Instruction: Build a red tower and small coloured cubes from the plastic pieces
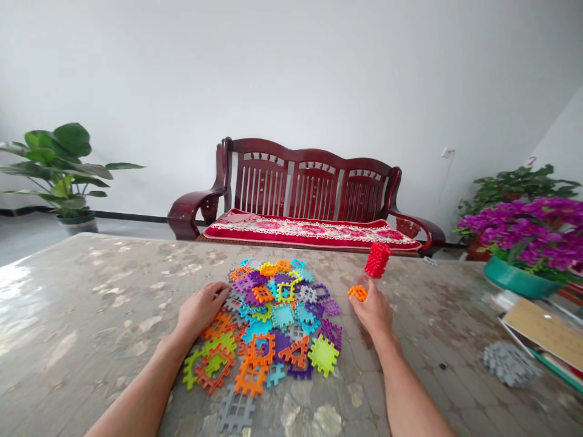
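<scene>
A heap of interlocking plastic building tiles (282, 317) in several colours lies in the middle of the table. My left hand (200, 311) rests at the heap's left edge, fingers slightly bent and lying beside a grey tile (234, 301), holding nothing that I can see. To the right of the heap, my right hand (374, 311) pinches orange tiles (357, 293) low over the table; their exact number is hard to make out. Just beyond that hand, a stack of red tiles (378, 260) stands upright.
Grey tiles (510, 363) are piled at the right, near books and papers (544, 328). A teal pot (519, 278) of purple flowers stands behind them. Across the patterned table (109, 328) is a wooden bench (314, 182) with a red cover. A small dark object (442, 366) lies right of my arm.
</scene>
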### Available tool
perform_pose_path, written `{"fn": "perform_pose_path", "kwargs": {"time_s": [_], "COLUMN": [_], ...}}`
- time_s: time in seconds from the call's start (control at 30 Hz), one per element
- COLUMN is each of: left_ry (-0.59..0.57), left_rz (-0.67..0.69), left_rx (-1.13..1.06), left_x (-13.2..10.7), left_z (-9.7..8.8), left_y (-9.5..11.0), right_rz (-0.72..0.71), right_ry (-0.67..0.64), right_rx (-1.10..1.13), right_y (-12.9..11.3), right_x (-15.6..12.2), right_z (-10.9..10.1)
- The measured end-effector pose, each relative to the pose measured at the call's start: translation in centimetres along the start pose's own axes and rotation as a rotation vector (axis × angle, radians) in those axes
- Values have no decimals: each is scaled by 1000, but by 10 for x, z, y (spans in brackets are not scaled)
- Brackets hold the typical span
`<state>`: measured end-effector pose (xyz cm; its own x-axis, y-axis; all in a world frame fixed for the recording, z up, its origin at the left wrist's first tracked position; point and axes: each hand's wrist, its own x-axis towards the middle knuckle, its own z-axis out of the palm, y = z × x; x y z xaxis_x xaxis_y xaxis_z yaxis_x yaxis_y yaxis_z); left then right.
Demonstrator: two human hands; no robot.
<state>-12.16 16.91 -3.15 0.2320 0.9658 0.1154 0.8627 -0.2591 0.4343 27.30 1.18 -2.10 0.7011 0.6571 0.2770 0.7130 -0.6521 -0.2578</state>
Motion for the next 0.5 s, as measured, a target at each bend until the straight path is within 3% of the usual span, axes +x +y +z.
{"fn": "perform_pose_path", "kwargs": {"time_s": [0.5], "left_ry": [-13], "left_rz": [-12], "left_rx": [-8], "left_x": [-2], "left_z": [-3], "left_y": [4], "right_rz": [-61], "right_ry": [30], "right_rx": [-21], "right_y": [-1], "right_x": [3], "right_z": [7]}}
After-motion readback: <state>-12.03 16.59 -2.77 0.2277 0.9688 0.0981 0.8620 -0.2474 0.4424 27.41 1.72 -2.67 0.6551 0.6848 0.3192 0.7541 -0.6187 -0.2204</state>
